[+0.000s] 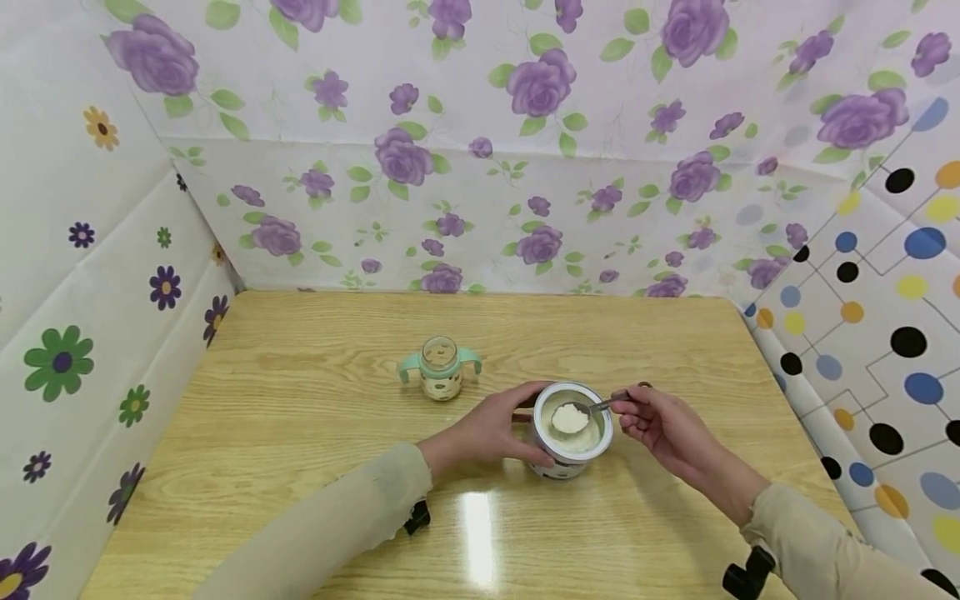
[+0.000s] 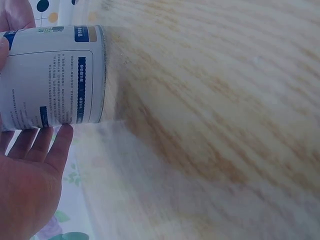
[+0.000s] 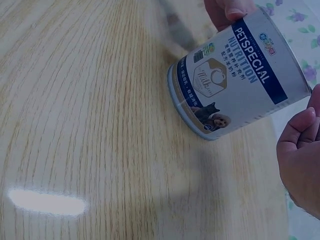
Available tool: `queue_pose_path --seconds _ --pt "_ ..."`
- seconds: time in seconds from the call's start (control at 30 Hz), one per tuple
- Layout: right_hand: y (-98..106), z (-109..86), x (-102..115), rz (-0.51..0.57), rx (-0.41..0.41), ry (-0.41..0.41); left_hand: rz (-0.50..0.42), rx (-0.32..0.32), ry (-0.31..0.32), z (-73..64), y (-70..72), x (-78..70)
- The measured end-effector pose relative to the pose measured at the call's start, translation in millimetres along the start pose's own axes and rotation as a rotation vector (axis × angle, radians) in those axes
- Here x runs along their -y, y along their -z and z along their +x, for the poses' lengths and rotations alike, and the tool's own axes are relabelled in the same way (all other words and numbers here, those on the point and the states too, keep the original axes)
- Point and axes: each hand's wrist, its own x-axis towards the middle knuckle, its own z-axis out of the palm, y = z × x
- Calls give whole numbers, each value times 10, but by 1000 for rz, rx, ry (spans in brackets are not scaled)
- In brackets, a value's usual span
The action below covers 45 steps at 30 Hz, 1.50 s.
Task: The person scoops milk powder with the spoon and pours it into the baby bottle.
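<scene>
Lettering point(image 3: 249, 56) on the white-and-blue cylindrical can point(image 3: 245, 90) reads "PETSPECIAL NUTRITION" and "Milk"; much finer print blurs beyond reading. The left hand point(image 1: 498, 426) grips it on the wood-grain table point(image 1: 337, 333); the right hand point(image 1: 663, 427) pinches a partly hidden metal spoon point(image 1: 600, 406) of cream-white powder point(image 1: 570, 418) at the can's mouth.

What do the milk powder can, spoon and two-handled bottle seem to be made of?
Milk powder can: probably metal with a smooth printed surface; the raised rim at its base suggests it.
Spoon: likely metal, slightly shiny, given its silvery neck.
Two-handled bottle: the clear upper wall could be glass or plastic; its mint handles look like smooth plastic.
</scene>
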Motion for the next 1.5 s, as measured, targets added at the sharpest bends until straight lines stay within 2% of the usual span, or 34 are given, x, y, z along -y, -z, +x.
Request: queue_pose_path --seconds 0.2,0.37,0.5,0.63,0.73,0.83,0.97,1.1,1.33,1.5 --pt "4 -6 -13 -9 -10 6 56 -7 19 -50 96 -51" --pt "16 -16 -30 11 -16 1 150 -27 -11 -138 284 -185" --pt "28 -36 -39 29 -13 -6 225 -51 -54 -245 499 -343" --pt "39 -50 -42 45 2 -7 342 -80 -81 -387 748 -502" --pt "45 -50 -39 51 13 -5 450 -115 -65 -486 949 -569" --pt "45 -45 -32 48 19 0 495 -158 -33 -564 1144 -582" --pt "43 -38 -26 45 26 1 496 -197 18 -631 1341 -521" --pt "40 -37 -26 48 30 -4 468 -214 63 -662 1448 -416" --pt "25 -32 -29 54 27 -4 382 -223 90 -666 1532 -152" --pt "11 -20 -31 57 27 0 324 -222 98 -660 1538 36"
